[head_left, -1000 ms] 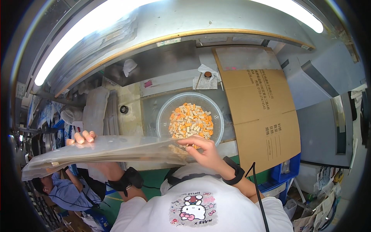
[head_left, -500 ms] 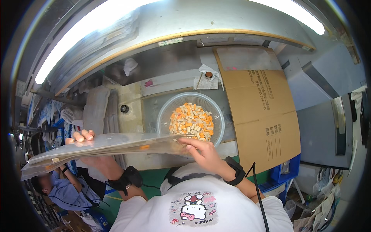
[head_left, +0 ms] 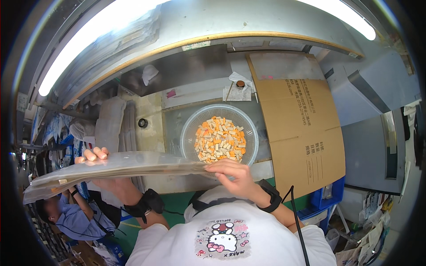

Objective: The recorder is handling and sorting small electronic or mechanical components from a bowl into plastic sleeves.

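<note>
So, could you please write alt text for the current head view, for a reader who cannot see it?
A person's left hand and right hand hold layered translucent sheets in front of a round, pale mesh basket of small orange and cream pieces on a workbench. Brown cardboard lies to the basket's right.

ACCESS: basket [head_left: 252, 138], from above and far side | BLOCKED: near-left, by held plastic sheets [head_left: 137, 162] | RIGHT: narrow gap, then cardboard [head_left: 299, 126] | FAR LIMIT: shelf edge [head_left: 248, 35]
</note>
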`<state>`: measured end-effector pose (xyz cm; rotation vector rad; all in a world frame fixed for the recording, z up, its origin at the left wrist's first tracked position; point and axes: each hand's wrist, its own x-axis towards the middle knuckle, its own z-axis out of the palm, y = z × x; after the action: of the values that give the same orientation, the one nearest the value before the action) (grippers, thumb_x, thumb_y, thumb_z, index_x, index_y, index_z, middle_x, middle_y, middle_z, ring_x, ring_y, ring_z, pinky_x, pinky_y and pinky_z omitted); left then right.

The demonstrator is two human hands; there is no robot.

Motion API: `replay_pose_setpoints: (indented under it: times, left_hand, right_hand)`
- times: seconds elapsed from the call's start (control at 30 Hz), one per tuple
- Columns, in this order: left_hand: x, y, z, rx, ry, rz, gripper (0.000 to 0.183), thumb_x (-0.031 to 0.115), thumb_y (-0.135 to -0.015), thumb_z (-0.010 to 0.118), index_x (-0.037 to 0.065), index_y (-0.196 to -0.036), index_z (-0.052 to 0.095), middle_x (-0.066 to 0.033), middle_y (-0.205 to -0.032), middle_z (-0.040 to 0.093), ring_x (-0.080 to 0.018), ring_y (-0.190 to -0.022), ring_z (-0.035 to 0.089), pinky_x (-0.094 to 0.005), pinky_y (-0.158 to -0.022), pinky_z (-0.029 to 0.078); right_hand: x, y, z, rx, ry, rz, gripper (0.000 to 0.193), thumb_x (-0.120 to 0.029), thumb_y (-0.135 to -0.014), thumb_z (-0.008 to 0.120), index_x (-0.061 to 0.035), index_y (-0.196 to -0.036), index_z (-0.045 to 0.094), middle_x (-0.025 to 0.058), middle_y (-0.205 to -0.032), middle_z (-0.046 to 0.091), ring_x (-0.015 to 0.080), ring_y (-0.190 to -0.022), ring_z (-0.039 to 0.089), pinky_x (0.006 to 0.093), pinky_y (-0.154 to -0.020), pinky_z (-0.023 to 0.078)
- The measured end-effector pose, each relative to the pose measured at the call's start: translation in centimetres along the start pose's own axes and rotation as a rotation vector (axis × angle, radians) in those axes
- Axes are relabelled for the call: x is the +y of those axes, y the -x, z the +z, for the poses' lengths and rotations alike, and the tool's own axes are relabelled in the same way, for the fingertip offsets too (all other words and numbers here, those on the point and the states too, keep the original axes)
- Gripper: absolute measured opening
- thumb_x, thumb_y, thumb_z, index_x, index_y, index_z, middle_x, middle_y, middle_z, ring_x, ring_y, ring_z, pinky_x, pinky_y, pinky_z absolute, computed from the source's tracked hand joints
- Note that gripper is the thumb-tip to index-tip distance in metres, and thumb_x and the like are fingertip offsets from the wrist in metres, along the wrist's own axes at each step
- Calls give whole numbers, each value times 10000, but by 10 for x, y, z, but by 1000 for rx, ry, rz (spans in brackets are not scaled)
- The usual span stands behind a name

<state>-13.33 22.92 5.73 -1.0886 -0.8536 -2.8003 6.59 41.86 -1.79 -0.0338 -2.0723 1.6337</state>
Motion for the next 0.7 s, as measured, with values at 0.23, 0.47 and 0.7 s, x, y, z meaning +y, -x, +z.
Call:
replay_pose_setpoints:
  times: [0.23, 0.47, 0.7]
  left_hand:
    - [1, 1, 0, -20, -16, 0, 133, 170, -828, 378, 51, -865, 422, -92, -668, 404, -227, -628, 441, -340, -635, 390]
    - [3, 1, 3, -12, 17, 5, 135, 154, -835, 358, 35, -861, 417, -109, -691, 427, -241, -627, 458, -344, -661, 417]
    - [2, 1, -1, -32, -17, 15, 146, 166, -834, 360, 38, -870, 419, -105, -688, 427, -238, -628, 460, -338, -657, 417]
  right_hand:
    - [-5, -2, 3, -71, -11, 347, 234, 4, -697, 477, 9, -917, 555, 116, -837, 583, 209, -774, 557, 286, -704, 421]
    - [0, 1, -3, 29, 7, -9, 227, 31, -665, 480, 9, -875, 564, 117, -811, 578, 204, -738, 555, 271, -675, 425]
    - [-2, -1, 1, -5, 4, 29, 203, 18, -685, 477, 9, -868, 565, 113, -819, 581, 197, -745, 556, 275, -690, 423]
